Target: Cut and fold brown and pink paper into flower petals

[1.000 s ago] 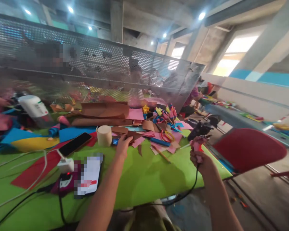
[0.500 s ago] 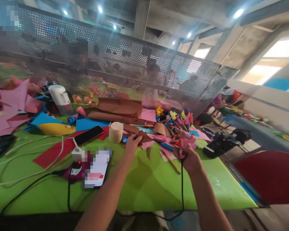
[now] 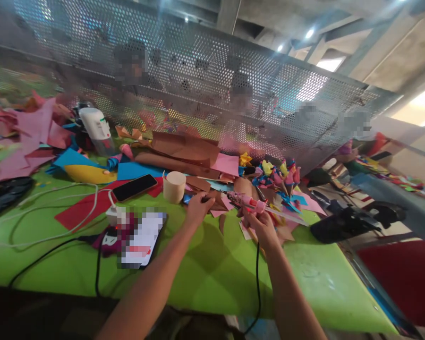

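My left hand (image 3: 197, 208) pinches a brown paper scrap (image 3: 216, 203) lying on the green table (image 3: 212, 269), just right of a beige roll of tape (image 3: 174, 186). My right hand (image 3: 260, 224) is closed round the handle of a pink glue gun (image 3: 247, 201), held a little above the table with its nozzle pointing left toward the brown scrap. The gun's black cord (image 3: 258, 283) hangs down off the table's front edge. Loose pink and brown paper cuttings lie under both hands.
A black phone (image 3: 134, 187) lies on red paper (image 3: 78, 215); a second phone (image 3: 141, 238) and a white charger (image 3: 115, 215) with cables sit nearer. Folded paper figures (image 3: 279, 177), a white bottle (image 3: 96, 125), a perforated metal screen (image 3: 212, 94), people behind it, and a red chair (image 3: 403, 278).
My right hand has carried the glue gun from off the table's right edge leftward, over the table, close to my left hand. My left hand stayed on the brown scrap. The view panned.
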The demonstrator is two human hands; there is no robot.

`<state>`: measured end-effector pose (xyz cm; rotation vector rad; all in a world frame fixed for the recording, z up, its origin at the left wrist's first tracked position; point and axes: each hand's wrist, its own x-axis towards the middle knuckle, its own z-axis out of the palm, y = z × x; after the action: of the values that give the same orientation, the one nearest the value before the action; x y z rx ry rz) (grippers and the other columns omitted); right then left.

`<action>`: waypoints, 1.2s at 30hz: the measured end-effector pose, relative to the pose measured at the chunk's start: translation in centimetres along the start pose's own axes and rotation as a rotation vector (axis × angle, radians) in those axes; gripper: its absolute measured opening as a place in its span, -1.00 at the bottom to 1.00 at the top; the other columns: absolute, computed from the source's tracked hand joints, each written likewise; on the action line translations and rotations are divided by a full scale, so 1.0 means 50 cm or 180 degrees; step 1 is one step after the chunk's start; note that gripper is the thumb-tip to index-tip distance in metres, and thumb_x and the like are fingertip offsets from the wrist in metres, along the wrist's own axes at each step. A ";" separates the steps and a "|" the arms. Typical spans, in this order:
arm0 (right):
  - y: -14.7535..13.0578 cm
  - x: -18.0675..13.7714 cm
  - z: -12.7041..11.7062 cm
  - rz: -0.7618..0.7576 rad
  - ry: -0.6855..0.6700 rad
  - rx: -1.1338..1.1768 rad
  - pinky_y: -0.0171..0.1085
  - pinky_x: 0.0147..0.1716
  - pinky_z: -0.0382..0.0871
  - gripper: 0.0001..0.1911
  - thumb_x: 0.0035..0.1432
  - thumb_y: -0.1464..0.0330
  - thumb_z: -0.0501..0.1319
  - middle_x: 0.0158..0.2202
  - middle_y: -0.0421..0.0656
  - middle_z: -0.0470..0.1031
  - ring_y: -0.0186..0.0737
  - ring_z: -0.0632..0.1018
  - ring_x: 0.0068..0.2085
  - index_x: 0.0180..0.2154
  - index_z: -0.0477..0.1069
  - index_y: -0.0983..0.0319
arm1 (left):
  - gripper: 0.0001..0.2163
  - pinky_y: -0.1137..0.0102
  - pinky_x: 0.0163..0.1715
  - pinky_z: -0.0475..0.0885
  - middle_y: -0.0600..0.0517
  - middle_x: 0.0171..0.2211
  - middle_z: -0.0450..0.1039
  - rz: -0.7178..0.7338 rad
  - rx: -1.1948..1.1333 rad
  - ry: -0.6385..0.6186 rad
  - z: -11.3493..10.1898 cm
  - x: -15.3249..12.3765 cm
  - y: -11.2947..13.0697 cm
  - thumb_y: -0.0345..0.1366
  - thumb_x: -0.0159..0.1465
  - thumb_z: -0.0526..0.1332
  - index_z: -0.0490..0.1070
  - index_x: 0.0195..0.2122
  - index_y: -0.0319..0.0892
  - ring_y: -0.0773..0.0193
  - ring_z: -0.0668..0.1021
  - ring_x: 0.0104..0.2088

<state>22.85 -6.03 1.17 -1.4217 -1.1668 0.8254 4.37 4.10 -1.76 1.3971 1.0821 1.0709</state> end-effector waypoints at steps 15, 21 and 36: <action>0.021 -0.006 -0.001 -0.0025 0.0039 -0.0315 -0.34 -0.59 0.10 -0.55 0.05 -0.03 0.27 -0.62 -0.25 0.27 -0.34 0.24 -0.56 -0.48 0.44 0.26 | -0.91 0.44 -0.42 0.23 0.10 -0.50 0.48 0.0278 0.0970 0.0012 0.011 -0.020 0.015 -0.31 0.20 0.25 0.48 -0.43 -0.18 0.29 0.46 -0.42; 0.027 -0.006 -0.002 -0.0035 0.0061 -0.0367 -0.34 -0.59 0.12 -0.57 0.05 -0.01 0.27 -0.62 -0.24 0.30 -0.33 0.26 -0.56 -0.48 0.44 0.25 | -0.91 0.45 -0.43 0.21 0.10 -0.49 0.48 0.0282 0.1039 -0.0054 0.010 -0.024 0.025 -0.32 0.21 0.24 0.46 -0.43 -0.18 0.30 0.46 -0.43; 0.029 -0.008 -0.001 -0.0189 0.0049 -0.0497 -0.32 -0.57 0.08 -0.57 0.12 -0.01 0.23 -0.63 -0.25 0.25 -0.32 0.23 -0.55 -0.52 0.31 0.19 | -0.89 0.45 -0.42 0.23 0.09 -0.49 0.47 0.0368 0.1087 -0.0001 0.012 -0.027 0.024 -0.29 0.20 0.24 0.44 -0.45 -0.17 0.29 0.47 -0.42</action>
<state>23.10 -6.36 -0.25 -1.5097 -1.2781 0.6931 4.75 2.58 -0.70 1.7476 1.2377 0.9983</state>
